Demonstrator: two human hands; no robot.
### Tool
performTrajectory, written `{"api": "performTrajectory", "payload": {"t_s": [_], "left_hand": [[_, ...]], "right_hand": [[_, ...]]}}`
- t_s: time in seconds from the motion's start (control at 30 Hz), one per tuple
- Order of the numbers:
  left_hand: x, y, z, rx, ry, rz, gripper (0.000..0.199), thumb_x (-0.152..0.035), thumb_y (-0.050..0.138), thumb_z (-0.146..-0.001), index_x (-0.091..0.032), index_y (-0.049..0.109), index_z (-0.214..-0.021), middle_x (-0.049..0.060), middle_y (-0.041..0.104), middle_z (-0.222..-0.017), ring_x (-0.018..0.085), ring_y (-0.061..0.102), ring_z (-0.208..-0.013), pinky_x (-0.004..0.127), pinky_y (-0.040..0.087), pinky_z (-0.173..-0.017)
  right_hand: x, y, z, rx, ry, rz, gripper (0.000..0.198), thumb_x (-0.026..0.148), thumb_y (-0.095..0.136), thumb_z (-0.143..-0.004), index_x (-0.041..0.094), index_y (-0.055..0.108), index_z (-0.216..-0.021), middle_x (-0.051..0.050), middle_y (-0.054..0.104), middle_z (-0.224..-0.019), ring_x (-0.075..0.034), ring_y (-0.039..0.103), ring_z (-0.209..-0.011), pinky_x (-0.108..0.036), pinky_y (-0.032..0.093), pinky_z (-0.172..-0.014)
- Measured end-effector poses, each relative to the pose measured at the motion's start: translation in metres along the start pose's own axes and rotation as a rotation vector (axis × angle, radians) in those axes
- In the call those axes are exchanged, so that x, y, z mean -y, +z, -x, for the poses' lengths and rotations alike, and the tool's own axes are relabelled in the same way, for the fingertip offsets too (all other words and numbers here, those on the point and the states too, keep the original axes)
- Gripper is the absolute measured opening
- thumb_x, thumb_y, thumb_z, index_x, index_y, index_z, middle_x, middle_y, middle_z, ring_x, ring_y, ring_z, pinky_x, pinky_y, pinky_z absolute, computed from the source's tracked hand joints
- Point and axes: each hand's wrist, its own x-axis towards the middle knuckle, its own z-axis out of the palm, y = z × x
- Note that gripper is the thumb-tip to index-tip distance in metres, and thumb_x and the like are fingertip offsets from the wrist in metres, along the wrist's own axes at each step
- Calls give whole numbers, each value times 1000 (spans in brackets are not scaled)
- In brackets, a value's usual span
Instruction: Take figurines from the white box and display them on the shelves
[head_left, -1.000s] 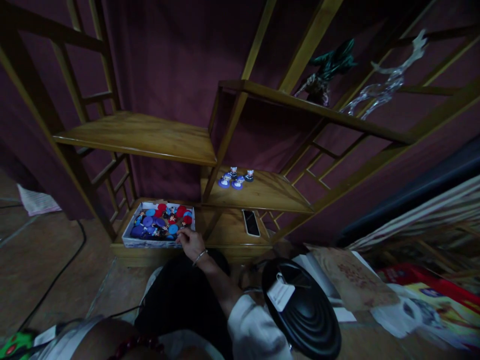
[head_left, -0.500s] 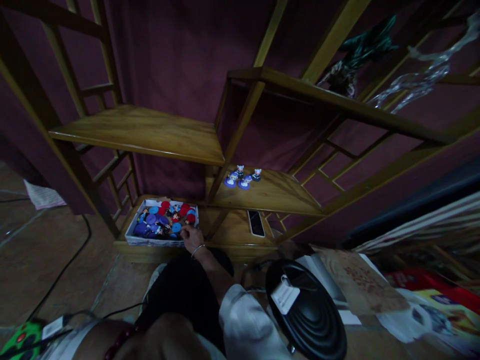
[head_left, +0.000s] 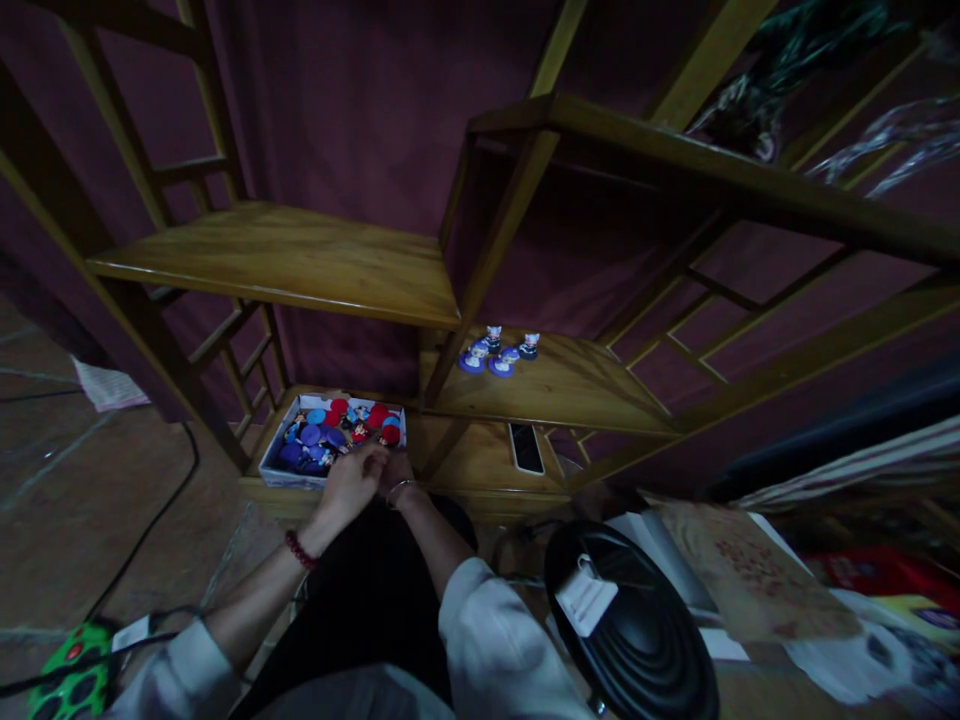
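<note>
My left hand (head_left: 352, 485), with a dark red bead bracelet above it, meets my right hand (head_left: 394, 470) at the front right corner of a shallow white box (head_left: 270, 472). The fingers of both hands are bent closed against each other. Whatever they hold between them is too small and dark to make out. A silver bangle circles my right wrist. Inside the box lie several small toy figurines (head_left: 360, 432) on red, blue and purple round bases, jumbled together. The hands cover the box's near right part.
Several figurines (head_left: 502, 362) stand on the middle shelf (head_left: 577, 390) of a wooden shelf unit. A phone (head_left: 526, 449) lies on the bottom board. To my right are a black oval ridged object (head_left: 634, 620) with a white tag and a brown paper bag (head_left: 750, 570). A green item (head_left: 71, 665) with cables sits lower left.
My left hand has come up and forward from my lap to my right hand. My right hand has drawn slightly away from the blue base in the box. The view has shifted slightly.
</note>
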Motion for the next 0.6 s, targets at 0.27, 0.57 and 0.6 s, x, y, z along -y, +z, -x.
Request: {"api": "performTrajectory", "payload": {"t_s": [0.27,0.57,0.6], "left_hand": [[78,-16,-33,69,-328,-481,35,-19,39,-79,-22,61,-105,9,65,-103,22,60,-97,29,44,-81],[108,-11,-46,236,-276,-569,38,-28,43,-77,-27,57,-112,7,63,-108,24,55,-104,33,42,-85],[109,-10,-48,259,-278,-575,39,-29,43,-76,-28,56,-113,7,63,-107,24,56,-103,34,42,-85]], "right_hand": [[-4,-6,-6,0,9,-137,29,8,51,-75,21,64,-97,-4,67,-99,-15,61,-94,-20,44,-83],[-3,-1,-14,-19,15,-224,26,11,56,-71,22,68,-91,-3,68,-98,-15,61,-95,-21,43,-87],[-4,-1,-15,-16,17,-232,26,11,56,-71,23,68,-91,-3,68,-99,-15,61,-96,-21,43,-88]]}}
